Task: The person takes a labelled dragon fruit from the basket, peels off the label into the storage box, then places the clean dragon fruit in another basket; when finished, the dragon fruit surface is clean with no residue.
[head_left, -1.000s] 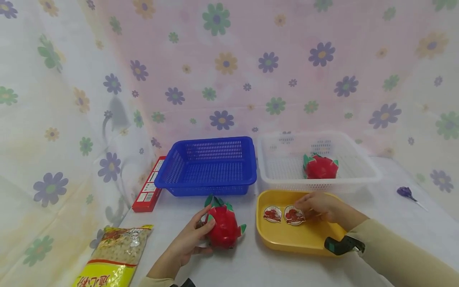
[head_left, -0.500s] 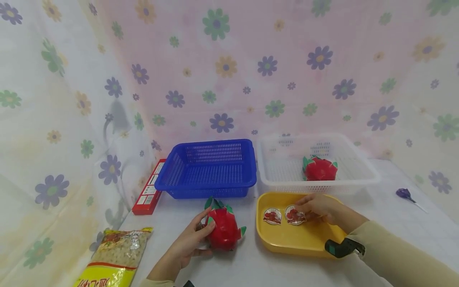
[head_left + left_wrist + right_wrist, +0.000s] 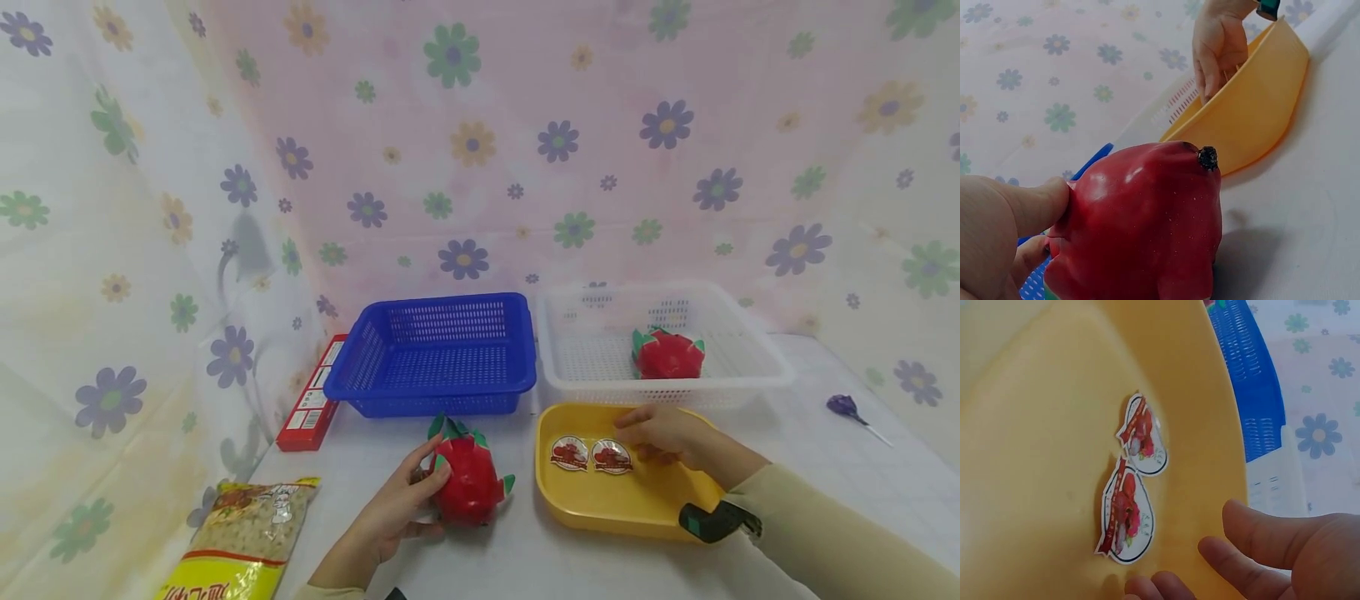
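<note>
In the head view my left hand (image 3: 393, 510) holds a red model dragon fruit (image 3: 468, 483) with green leaf tips, thumb on its near side and fingers at its left. The left wrist view brings that dragon fruit (image 3: 1141, 219) close, a dark stub at one end. My right hand (image 3: 671, 437) is over the yellow tray (image 3: 615, 512), holding nothing. Beside its fingertips two round dragon fruit stickers (image 3: 612, 457) lie side by side in the tray. From the right wrist, the thumb and fingers (image 3: 1254, 534) appear relaxed and apart from the nearer sticker (image 3: 1125, 519).
A blue basket (image 3: 431, 398) stands at the back. To its right, a white basket (image 3: 667, 387) contains another dragon fruit (image 3: 670, 357). At the left are a red box (image 3: 307, 417) and a bag of dry food (image 3: 247, 533). A purple lollipop (image 3: 846, 407) lies far right.
My right fingers have let go of the right-hand sticker, which now lies slightly lower and nearer the other one. My left hand keeps its grip on the dragon fruit.
</note>
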Demonstrator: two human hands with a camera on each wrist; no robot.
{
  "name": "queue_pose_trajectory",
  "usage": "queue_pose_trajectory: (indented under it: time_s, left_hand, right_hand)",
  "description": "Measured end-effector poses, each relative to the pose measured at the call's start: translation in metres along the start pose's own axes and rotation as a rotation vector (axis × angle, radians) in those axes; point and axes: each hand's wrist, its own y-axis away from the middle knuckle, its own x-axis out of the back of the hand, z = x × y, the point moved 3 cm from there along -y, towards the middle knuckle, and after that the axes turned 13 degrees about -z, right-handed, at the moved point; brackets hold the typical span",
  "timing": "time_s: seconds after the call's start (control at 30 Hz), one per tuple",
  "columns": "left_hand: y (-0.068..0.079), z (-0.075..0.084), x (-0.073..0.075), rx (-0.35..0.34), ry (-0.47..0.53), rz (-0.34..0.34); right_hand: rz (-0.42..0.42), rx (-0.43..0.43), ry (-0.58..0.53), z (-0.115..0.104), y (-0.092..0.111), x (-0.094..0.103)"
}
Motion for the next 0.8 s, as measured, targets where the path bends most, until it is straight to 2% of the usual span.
queue_pose_trajectory:
  time_s: [0.1, 0.23, 0.33, 0.4, 0.57, 0.8]
  left_hand:
    - [-0.001, -0.001, -0.003, 0.008, -0.024, 0.037]
    - [-0.002, -0.001, -0.008, 0.008, -0.138, 0.133]
    - [-0.001, 0.001, -0.011, -0.009, -0.195, 0.203]
    - [0.000, 0.001, -0.012, -0.021, -0.188, 0.225]
    - [-0.001, 0.001, -0.013, -0.014, -0.149, 0.225]
    - [-0.001, 0.002, -0.013, -0.024, -0.130, 0.197]
  right_hand:
    - [0.004, 0.005, 0.010, -0.003, 0.003, 0.000]
    - [0.008, 0.019, 0.009, -0.010, 0.008, 0.000]
    - [0.006, 0.058, -0.003, -0.016, 0.013, 0.002]
    - [-0.004, 0.097, -0.011, -0.018, 0.017, 0.005]
    - [-0.010, 0.158, -0.029, -0.015, 0.031, 0.023]
    - [0.073, 0.127, -0.030, 0.008, 0.045, 0.058]
